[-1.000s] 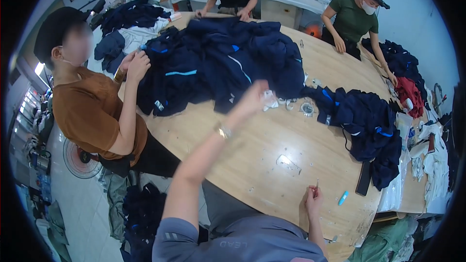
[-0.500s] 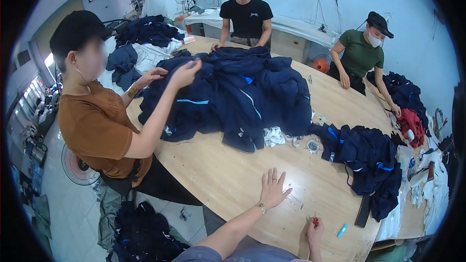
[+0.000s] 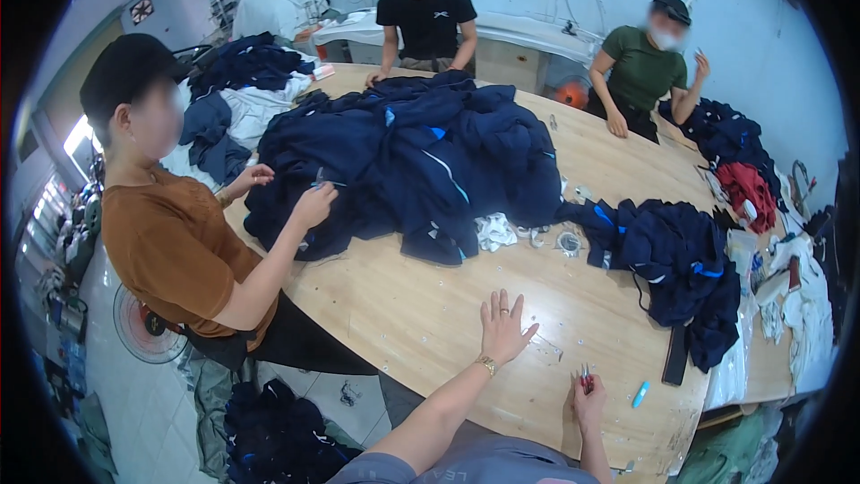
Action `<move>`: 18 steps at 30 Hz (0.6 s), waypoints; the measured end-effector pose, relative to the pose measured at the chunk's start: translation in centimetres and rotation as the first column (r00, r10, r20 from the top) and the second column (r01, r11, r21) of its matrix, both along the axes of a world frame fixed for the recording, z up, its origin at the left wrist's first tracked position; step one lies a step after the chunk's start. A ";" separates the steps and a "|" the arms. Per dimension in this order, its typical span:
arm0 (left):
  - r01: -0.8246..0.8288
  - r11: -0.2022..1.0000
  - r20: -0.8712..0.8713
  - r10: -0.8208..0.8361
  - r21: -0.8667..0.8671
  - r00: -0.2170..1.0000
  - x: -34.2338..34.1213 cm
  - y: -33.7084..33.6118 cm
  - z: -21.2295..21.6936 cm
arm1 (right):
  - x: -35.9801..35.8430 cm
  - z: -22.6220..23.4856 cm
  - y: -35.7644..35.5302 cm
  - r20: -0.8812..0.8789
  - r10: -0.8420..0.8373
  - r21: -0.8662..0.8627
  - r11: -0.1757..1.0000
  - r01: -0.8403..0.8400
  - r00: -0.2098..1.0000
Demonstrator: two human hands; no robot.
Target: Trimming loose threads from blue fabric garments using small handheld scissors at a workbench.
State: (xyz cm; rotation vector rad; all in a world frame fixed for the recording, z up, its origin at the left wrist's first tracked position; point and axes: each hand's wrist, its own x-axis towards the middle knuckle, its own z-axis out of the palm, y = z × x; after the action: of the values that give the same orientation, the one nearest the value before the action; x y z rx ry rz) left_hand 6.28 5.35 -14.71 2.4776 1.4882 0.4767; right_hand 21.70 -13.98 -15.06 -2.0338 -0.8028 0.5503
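My left hand [image 3: 507, 333] lies flat on the pale wooden table [image 3: 430, 305], fingers spread and nothing in it. Closed around small red-handled thread snips [image 3: 586, 383], my right hand [image 3: 588, 405] rests near the table's front edge, the metal tips pointing away from me. Just right of it lies a light blue marker [image 3: 640, 394]. Beyond my left hand, a big heap of navy garments [image 3: 394, 161] with light blue trim covers the table's middle. A smaller pile of navy garments [image 3: 667, 260] sits to the right, beside a flat black rectangular object [image 3: 676, 354].
At left stands a person in brown [image 3: 170, 224] holding small snips [image 3: 321, 179] by the heap. A person in black [image 3: 430, 27] leans at the far edge; another in green [image 3: 640, 72] stands far right. White crumpled cloth [image 3: 494, 231] and a tape roll [image 3: 569, 244] lie mid-table.
The person in green has raised a hand from the red cloth to head height. The brown-shirted person's hands have lowered toward the heap. My view shifted slightly; my hands keep their poses.
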 end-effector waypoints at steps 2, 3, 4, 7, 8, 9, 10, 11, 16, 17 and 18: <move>0.034 0.999 0.013 -0.034 -0.010 0.999 0.3 0.1 0.3 | 0.0 0.7 0.0 0.065 -0.026 0.056 0.998 0.022 0.998; 0.025 1.000 0.031 -0.025 0.002 0.999 0.7 0.1 0.4 | 0.5 0.4 -0.2 0.072 -0.057 0.078 0.996 0.052 0.996; 0.020 1.000 0.045 -0.020 0.011 0.999 0.7 0.0 0.4 | 0.9 -0.1 -0.3 0.076 -0.093 0.099 0.991 0.085 0.993; -0.006 1.000 0.025 0.006 0.021 1.000 -0.3 0.3 0.2 | 1.5 -0.4 0.7 0.087 -0.183 0.165 0.972 0.167 0.979; -0.011 1.000 0.015 0.011 0.012 1.000 -0.5 0.4 0.6 | 1.7 -0.1 0.9 0.094 -0.200 0.209 0.962 0.177 0.975; 0.037 0.999 0.015 -0.037 0.005 0.999 -0.4 0.5 0.4 | 2.2 0.0 0.8 0.096 -0.246 0.203 0.953 0.223 0.965; 0.019 1.000 0.011 -0.020 0.005 1.000 -0.3 0.6 0.2 | 2.9 0.0 0.8 0.118 -0.289 0.155 0.950 0.270 0.950; -0.003 1.000 0.006 0.003 0.004 1.000 0.0 0.5 -0.1 | 3.4 0.0 0.6 0.140 -0.325 0.107 0.944 0.312 0.935; 0.021 0.998 -0.034 -0.023 -0.054 0.999 0.3 0.5 -0.6 | 4.4 -0.1 0.4 0.063 -0.403 0.121 0.911 0.394 0.913; 0.016 0.998 -0.042 -0.019 -0.062 0.999 0.3 0.5 -0.6 | 4.6 -0.1 0.7 0.071 -0.394 0.100 0.917 0.387 0.916; 0.020 0.998 -0.043 -0.023 -0.062 0.999 0.4 0.4 -0.5 | 5.4 -0.6 1.0 0.070 -0.398 0.099 0.915 0.391 0.915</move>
State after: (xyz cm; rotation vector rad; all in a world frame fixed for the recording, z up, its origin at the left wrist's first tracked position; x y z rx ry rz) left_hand 6.66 5.71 -15.17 2.4690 1.4677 0.3684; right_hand 27.10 -13.01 -15.63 -2.0786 -0.4340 0.1932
